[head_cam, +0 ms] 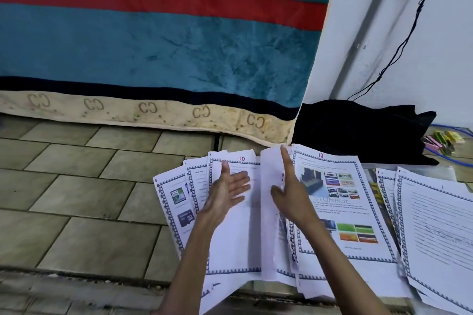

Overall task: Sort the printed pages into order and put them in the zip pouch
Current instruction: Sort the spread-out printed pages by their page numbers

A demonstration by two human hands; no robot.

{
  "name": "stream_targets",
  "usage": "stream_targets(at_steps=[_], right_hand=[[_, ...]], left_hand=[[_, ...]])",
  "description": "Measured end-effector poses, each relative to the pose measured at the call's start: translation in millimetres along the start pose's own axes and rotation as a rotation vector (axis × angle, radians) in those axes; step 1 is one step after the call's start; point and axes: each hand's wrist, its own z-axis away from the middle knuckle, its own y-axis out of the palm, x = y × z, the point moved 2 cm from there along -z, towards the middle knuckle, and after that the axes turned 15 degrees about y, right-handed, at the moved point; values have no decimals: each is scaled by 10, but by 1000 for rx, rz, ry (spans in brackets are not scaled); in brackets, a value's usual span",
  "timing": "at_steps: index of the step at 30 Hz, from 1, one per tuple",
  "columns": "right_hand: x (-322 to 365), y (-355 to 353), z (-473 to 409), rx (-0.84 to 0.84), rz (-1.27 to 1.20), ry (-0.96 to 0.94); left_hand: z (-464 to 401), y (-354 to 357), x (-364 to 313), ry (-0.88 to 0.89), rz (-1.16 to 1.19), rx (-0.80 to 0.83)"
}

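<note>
Several printed pages lie fanned on the tiled floor, sheets marked 10 and 13 on top. Sorting is mid-way. Between them one sheet stands on edge against the right hand, fingers straight. To its left the left hand hovers open, holding nothing. Next comes laying that sheet flat by number. At far right, clear plastic, perhaps the zip pouch, waits beside a black cloth.

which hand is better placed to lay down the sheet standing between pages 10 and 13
Right. The right hand already rests against the upright sheet, index finger along its edge; the left hand is open over page 10.
</note>
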Motion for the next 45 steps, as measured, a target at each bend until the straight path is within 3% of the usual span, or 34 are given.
stream_targets(at_steps=[2, 4, 6, 9, 11, 13, 14, 16, 18, 20, 26, 30, 32, 36, 45], right_hand=[[-41, -92, -45, 8, 64, 15], [-61, -153, -79, 40, 89, 48], [-67, -176, -104, 74, 95, 102], [-17, -136, -106, 98, 31, 125], [65, -108, -67, 143, -60, 155], [96, -96, -67, 130, -70, 174], [95, -106, -73, 88, -25, 180], [63, -141, -97, 15, 16, 211], [31, -179, -101, -21, 17, 250], [34, -201, -91, -30, 21, 274], [97, -165, -113, 18, 60, 243], [242, 55, 62, 198, -177, 72], [197, 304, 133, 205, -34, -56], [-233, 889, 140, 253, 533, -213], [-351, 1047, 119, 239, 649, -207]], left_hand=[[-16, -169, 54, 123, -506, -266], [11, -288, 116, 120, -701, -372], [5, -306, 160, 93, -651, -359], [74, -134, -7, 228, -609, -296], [126, 73, -112, 246, -332, -129], [138, 195, -121, 147, -49, 28], [134, 179, -91, 145, -12, 1], [125, 14, -20, 207, -156, -132], [118, -241, 64, 237, -519, -416], [151, -450, 112, 143, -707, -609], [11, -563, 253, 126, -526, -527], [-3, -582, 134, 133, -375, -559], [-13, -696, 127, 154, -245, -564], [5, -914, 301, 103, -72, -600], [265, -1291, -120, 238, -69, -768]])
